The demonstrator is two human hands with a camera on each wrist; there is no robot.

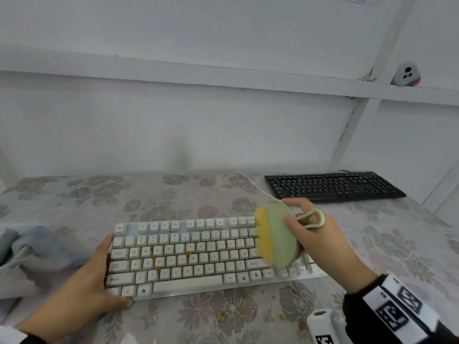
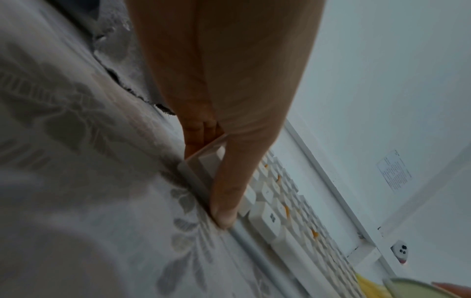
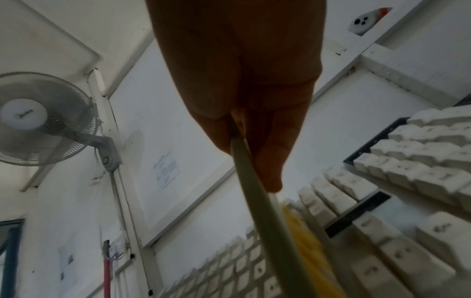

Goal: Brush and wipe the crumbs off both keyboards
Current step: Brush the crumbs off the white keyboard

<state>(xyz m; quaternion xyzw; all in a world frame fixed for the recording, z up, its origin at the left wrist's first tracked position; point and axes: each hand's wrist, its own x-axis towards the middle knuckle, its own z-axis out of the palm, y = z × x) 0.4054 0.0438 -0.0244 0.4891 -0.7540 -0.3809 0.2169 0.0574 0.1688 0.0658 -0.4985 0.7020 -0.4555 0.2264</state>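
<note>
A white keyboard lies across the near table with orange crumbs between its keys. My left hand grips its left end, thumb on the front corner and fingers behind the edge. My right hand holds a green oval brush with yellow bristles, tilted on edge over the keyboard's right part, bristles facing left. The brush runs down from my fingers in the right wrist view. A black keyboard sits at the back right.
A grey cloth lies crumpled left of the white keyboard. Loose crumbs dot the floral tablecloth in front of it. A white cable runs toward the black keyboard. A white shelf crosses the wall above.
</note>
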